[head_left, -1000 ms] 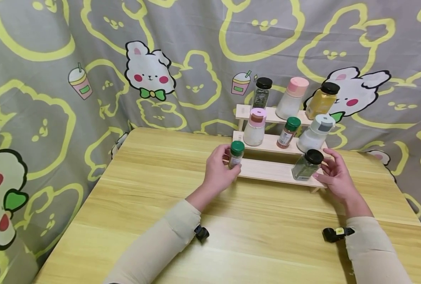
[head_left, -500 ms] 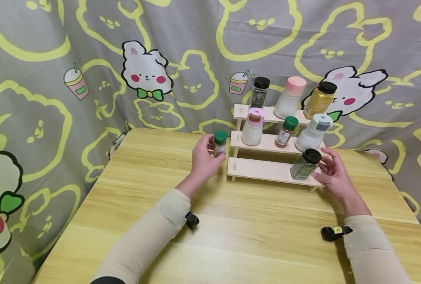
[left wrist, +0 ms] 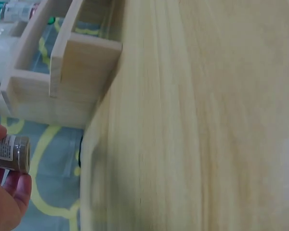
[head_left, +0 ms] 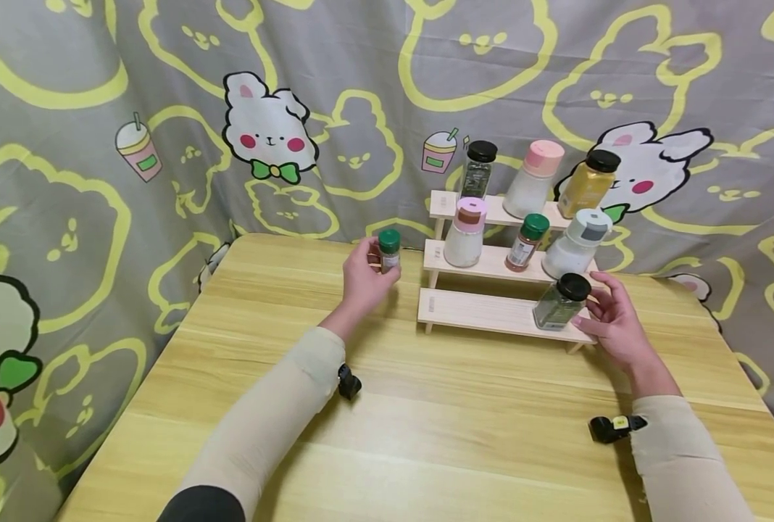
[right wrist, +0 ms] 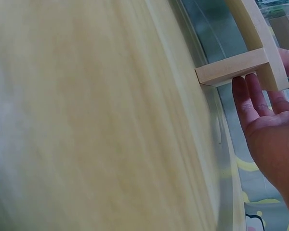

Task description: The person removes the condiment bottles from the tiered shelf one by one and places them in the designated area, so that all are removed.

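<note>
In the head view my left hand point(head_left: 364, 279) grips a small spice jar with a green lid point(head_left: 390, 250), left of the three-tier wooden rack point(head_left: 472, 310) and apart from it. The left wrist view shows the labelled jar point(left wrist: 9, 153) between thumb and fingers, its base off the tabletop. My right hand point(head_left: 615, 322) holds the right end of the rack's bottom tier, thumb on the plank. Seen from the right wrist, its fingers point(right wrist: 245, 98) lie against the rack's leg point(right wrist: 233, 67). A black-lidded jar point(head_left: 559, 304) stands on that tier beside the right thumb.
The middle tier bears a pink-capped shaker point(head_left: 465, 239), a green-lidded jar point(head_left: 524, 250) and a grey-capped shaker point(head_left: 572, 250). Above stand a dark herb jar point(head_left: 477, 174), another pink-capped shaker point(head_left: 532, 185) and a yellow jar point(head_left: 585, 188). A patterned curtain point(head_left: 354, 58) hangs behind the table point(head_left: 426, 435).
My left hand has carried the green-lidded spice jar leftward and slightly back, away from the left end of the bottom tier. The right hand has stayed at the rack.
</note>
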`<state>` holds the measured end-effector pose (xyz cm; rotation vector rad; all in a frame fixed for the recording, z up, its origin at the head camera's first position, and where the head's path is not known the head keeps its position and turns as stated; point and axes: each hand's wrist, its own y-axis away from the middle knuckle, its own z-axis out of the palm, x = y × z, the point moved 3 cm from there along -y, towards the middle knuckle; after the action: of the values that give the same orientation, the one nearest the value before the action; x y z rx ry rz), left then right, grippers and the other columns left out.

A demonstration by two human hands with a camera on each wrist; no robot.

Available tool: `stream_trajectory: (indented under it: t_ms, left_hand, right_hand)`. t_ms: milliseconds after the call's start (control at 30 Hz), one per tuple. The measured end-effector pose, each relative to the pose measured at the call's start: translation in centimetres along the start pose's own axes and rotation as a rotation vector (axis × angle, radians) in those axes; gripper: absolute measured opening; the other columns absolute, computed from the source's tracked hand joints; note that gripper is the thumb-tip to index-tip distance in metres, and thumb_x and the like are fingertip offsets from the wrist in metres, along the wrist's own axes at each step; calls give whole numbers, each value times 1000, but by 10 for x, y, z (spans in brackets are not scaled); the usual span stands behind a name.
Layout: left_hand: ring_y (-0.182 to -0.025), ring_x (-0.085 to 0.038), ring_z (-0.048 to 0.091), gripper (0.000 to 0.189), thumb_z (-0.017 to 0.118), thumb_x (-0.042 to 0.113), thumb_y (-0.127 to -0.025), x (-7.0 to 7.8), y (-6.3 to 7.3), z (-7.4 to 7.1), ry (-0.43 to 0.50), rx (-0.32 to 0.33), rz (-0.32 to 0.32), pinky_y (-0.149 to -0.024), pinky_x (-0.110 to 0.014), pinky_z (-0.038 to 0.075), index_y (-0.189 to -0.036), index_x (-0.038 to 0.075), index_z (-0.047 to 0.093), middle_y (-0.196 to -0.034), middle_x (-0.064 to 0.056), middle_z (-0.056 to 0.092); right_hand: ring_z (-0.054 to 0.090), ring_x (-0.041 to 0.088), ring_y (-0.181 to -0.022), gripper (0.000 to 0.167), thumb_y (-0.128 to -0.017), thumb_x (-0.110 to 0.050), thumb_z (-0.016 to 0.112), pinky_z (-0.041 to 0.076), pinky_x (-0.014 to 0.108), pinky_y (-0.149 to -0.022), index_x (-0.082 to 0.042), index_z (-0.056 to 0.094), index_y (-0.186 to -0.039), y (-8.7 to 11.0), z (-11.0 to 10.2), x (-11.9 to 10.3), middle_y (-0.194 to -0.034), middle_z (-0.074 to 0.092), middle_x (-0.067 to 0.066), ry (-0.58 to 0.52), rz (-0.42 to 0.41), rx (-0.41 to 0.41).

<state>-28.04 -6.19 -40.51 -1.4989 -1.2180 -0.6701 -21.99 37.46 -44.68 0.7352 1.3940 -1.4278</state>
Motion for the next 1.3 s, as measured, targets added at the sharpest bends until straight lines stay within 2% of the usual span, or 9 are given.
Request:
stream_trajectory:
  t_ms: [233, 400, 567, 867, 1133, 1300]
  left_hand:
    - [-90, -24, 63, 44, 79, -3, -77, -13, -12, -4, 1, 15, 2, -78, -34, 56, -114, 3, 57, -103, -12, 64]
    - [-92, -24, 64, 44, 79, -1, -78, -20, -24, 3, 13, -8, -2, -80, -32, 56, -115, 2, 57, -102, -14, 65]
    - [-91, -24, 64, 45, 80, -2, -78, -25, -32, 10, 18, -12, -31, -80, -31, 56, -116, 3, 57, -102, -13, 65]
    - [-92, -24, 63, 45, 80, -4, -79, -39, -35, 13, -16, -34, -41, -82, -32, 54, -118, 2, 57, -101, -14, 64]
    - [-96, -25, 63, 46, 80, -3, -81, -48, -36, 17, -44, -108, -97, -82, -33, 55, -120, 3, 56, -106, -14, 63]
    - [-97, -26, 61, 48, 79, -2, -81, -50, -38, 17, -77, -116, -99, -85, -35, 52, -122, 2, 55, -107, -15, 62]
  right_hand:
    - [63, 16, -105, 94, -69, 46, 39, 54, 23, -83, -3, 32, -149, -1, 5, 5, -120, 60, 7, -44, -8, -55]
    - [63, 15, -104, 94, -68, 47, 38, 54, 22, -83, -3, 35, -148, 0, 3, 3, -119, 61, 6, -28, -12, -22]
    - [62, 14, -104, 91, -72, 44, 41, 54, 21, -81, -4, 33, -149, 0, 1, 0, -121, 59, 6, 17, 23, -6]
    - [62, 14, -103, 91, -71, 45, 41, 54, 21, -82, -2, 32, -149, -1, 1, -1, -121, 59, 6, 32, 26, 4]
    - [62, 15, -106, 91, -71, 45, 40, 53, 22, -83, -1, 31, -149, -1, 0, -2, -121, 60, 6, 33, 19, 2]
    - [62, 14, -106, 91, -72, 45, 41, 53, 22, -83, -2, 31, -149, 0, -1, -2, -121, 60, 6, 34, 27, 2]
